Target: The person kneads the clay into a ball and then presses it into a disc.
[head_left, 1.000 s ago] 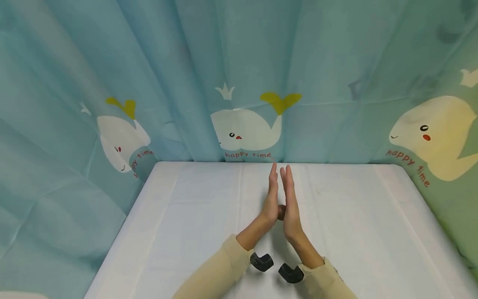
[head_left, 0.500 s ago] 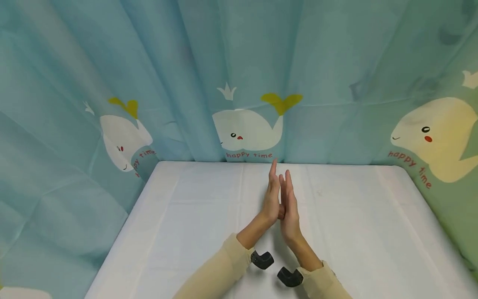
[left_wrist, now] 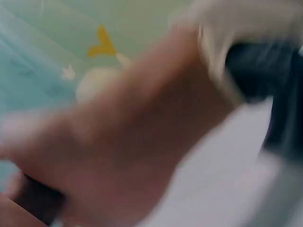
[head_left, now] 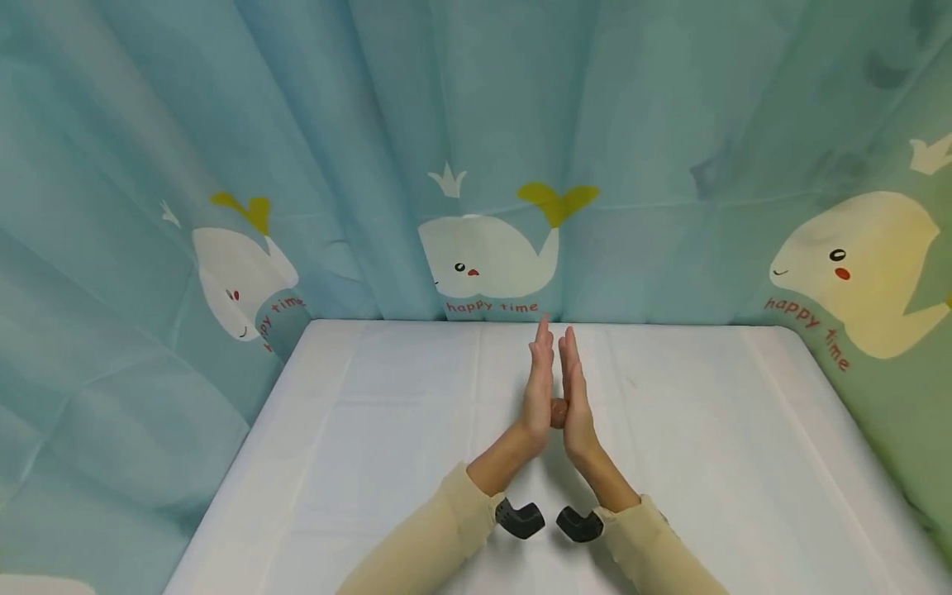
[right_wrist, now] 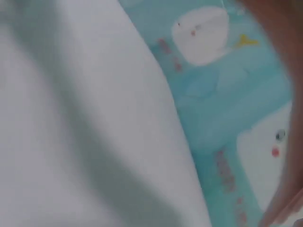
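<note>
Between my two flat palms sits a small brown ball (head_left: 559, 413), its colour like clay or dough, though the material is hard to tell. My left hand (head_left: 537, 397) presses it from the left, fingers straight and pointing away from me. On the other side my right hand (head_left: 578, 413) mirrors it, palm turned inward, fingers also straight. Only the ball's near side shows in the head view. In the left wrist view the left hand (left_wrist: 94, 156) is blurred, with a dark patch at the palms. The right wrist view catches just an edge of the right hand (right_wrist: 289, 208).
A white-covered table (head_left: 402, 463) lies under the hands. Behind it and at both sides hangs a blue-green curtain (head_left: 654, 124) printed with whales. Black camera mounts (head_left: 521, 519) stick out from both beige sleeves (head_left: 439, 537).
The palms slide against each other with the ball staying between them. Since half a second ago the right hand has shifted forward, and more of the ball shows.
</note>
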The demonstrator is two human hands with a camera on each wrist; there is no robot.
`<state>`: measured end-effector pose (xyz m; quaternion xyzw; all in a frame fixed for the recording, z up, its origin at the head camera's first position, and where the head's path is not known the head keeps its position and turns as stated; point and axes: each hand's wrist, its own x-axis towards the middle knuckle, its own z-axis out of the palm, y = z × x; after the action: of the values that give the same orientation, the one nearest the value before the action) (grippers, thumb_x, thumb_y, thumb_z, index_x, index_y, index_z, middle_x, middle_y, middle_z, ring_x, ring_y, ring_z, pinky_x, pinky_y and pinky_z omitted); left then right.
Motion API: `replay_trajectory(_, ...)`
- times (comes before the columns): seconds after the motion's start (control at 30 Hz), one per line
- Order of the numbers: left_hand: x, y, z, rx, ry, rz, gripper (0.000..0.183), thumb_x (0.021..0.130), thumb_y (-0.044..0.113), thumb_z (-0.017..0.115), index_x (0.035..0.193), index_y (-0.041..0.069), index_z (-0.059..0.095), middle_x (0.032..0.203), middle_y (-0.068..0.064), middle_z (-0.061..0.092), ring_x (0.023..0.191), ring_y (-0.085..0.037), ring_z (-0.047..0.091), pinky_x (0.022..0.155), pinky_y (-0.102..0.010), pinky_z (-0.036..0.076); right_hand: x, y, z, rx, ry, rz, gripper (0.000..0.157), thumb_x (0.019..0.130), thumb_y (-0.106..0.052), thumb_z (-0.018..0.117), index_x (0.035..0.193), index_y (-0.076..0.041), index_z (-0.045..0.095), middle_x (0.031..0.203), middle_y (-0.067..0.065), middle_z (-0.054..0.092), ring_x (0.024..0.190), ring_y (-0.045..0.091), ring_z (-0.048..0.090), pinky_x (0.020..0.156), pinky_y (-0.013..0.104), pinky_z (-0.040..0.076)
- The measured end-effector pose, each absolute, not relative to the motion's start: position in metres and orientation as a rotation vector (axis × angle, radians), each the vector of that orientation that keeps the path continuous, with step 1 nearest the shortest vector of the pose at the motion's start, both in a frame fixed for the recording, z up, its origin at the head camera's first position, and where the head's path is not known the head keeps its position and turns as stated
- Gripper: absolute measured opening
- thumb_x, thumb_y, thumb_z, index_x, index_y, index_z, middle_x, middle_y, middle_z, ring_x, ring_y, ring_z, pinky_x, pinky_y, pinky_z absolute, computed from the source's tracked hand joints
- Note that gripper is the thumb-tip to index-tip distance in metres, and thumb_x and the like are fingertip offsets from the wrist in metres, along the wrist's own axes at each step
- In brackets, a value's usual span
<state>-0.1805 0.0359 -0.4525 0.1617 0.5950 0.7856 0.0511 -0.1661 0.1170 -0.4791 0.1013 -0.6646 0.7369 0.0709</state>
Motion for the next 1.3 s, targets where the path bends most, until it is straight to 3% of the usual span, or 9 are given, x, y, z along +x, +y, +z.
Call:
replay_trajectory(0.27, -0.19, 0.035, -0.47, 0.48, 1.921, 2.379, 0.061, 0.112, 0.044, 0.004, 0.167, 0.019, -0.001, 0.173, -0.001, -0.004, 0.157, -0.023, 0.0, 0.119, -0.048, 0.021, -0.162, 0.107, -0.459, 0.374, -2.029, 2.092, 0.055, 0.112, -0.04, 0.008, 0.166, -0.034, 0.002, 0.172, -0.005, 0.007, 0.157, 0.015, 0.0, 0.121, 0.056, 0.005)
replay_trajectory(0.67, -0.187, 0.032, -0.451, 0.597, 1.932, 2.365, 0.063, 0.112, 0.045, 0.006, 0.166, 0.014, -0.003, 0.173, -0.003, -0.005, 0.158, -0.019, -0.004, 0.125, -0.047, 0.0, -0.16, 0.107, -0.481, 0.327, -1.976, 2.236, 0.057, 0.111, -0.044, 0.004, 0.166, -0.032, -0.003, 0.173, -0.001, 0.001, 0.155, 0.018, 0.006, 0.109, 0.026, 0.028)
replay_trajectory(0.77, -0.188, 0.033, -0.462, 0.549, 1.957, 2.309, 0.061, 0.112, 0.046, 0.005, 0.167, 0.021, -0.002, 0.173, -0.001, -0.004, 0.151, -0.017, 0.021, 0.112, -0.038, 0.031, -0.158, 0.106, -0.466, 0.363, -1.962, 2.171, 0.057, 0.111, -0.043, 0.006, 0.166, -0.032, -0.002, 0.172, -0.003, 0.005, 0.157, 0.017, 0.004, 0.118, 0.032, 0.021)
replay_trajectory(0.87, -0.181, 0.035, -0.469, 0.506, 1.892, 2.276, 0.062, 0.11, 0.052, 0.005, 0.167, 0.029, 0.0, 0.173, 0.0, 0.0, 0.116, -0.01, 0.052, 0.082, -0.025, 0.04, -0.169, 0.114, -0.457, 0.333, -1.973, 2.107, 0.054, 0.112, -0.041, 0.007, 0.165, -0.038, -0.001, 0.172, -0.008, 0.006, 0.157, 0.01, 0.001, 0.123, 0.045, 0.0)
replay_trajectory(0.93, -0.176, 0.036, -0.468, 0.527, 1.856, 2.274, 0.063, 0.109, 0.054, 0.006, 0.167, 0.029, 0.0, 0.172, 0.0, 0.001, 0.118, -0.013, 0.054, 0.092, -0.028, 0.042, -0.179, 0.121, -0.459, 0.31, -1.976, 2.099, 0.054, 0.112, -0.039, 0.007, 0.165, -0.039, -0.002, 0.171, -0.012, 0.003, 0.156, 0.008, -0.001, 0.124, 0.049, -0.004)
replay_trajectory(1.03, -0.174, 0.036, -0.46, 0.549, 1.816, 2.283, 0.066, 0.108, 0.057, 0.008, 0.167, 0.027, -0.001, 0.172, -0.002, 0.001, 0.142, -0.017, 0.041, 0.118, -0.044, 0.028, -0.184, 0.125, -0.469, 0.262, -2.002, 2.103, 0.053, 0.112, -0.039, 0.006, 0.164, -0.04, -0.004, 0.171, -0.014, -0.002, 0.156, 0.007, -0.003, 0.124, 0.046, -0.005)
replay_trajectory(1.1, -0.177, 0.033, -0.455, 0.537, 1.791, 2.319, 0.065, 0.109, 0.055, 0.009, 0.167, 0.027, -0.001, 0.172, -0.001, 0.001, 0.158, -0.019, 0.001, 0.124, -0.055, 0.0, -0.179, 0.121, -0.474, 0.257, -2.018, 2.126, 0.053, 0.112, -0.039, 0.006, 0.165, -0.039, -0.003, 0.171, -0.011, -0.003, 0.155, 0.016, 0.012, 0.119, 0.039, 0.024)
replay_trajectory(1.23, -0.19, 0.028, -0.451, 0.503, 1.846, 2.394, 0.062, 0.111, 0.049, 0.011, 0.167, 0.025, -0.001, 0.173, -0.001, 0.001, 0.158, -0.021, 0.003, 0.125, -0.053, 0.001, -0.157, 0.105, -0.47, 0.304, -2.07, 2.153, 0.054, 0.111, -0.043, 0.004, 0.165, -0.038, -0.002, 0.172, -0.005, 0.0, 0.136, 0.019, 0.037, 0.084, 0.024, 0.045)
replay_trajectory(1.3, -0.194, 0.028, -0.453, 0.547, 1.925, 2.378, 0.061, 0.112, 0.046, 0.009, 0.167, 0.023, -0.002, 0.173, 0.0, -0.001, 0.158, -0.02, 0.001, 0.125, -0.051, 0.002, -0.152, 0.102, -0.465, 0.341, -2.054, 2.159, 0.055, 0.111, -0.044, 0.004, 0.165, -0.037, -0.001, 0.172, -0.004, 0.002, 0.142, 0.016, 0.032, 0.099, 0.028, 0.04)
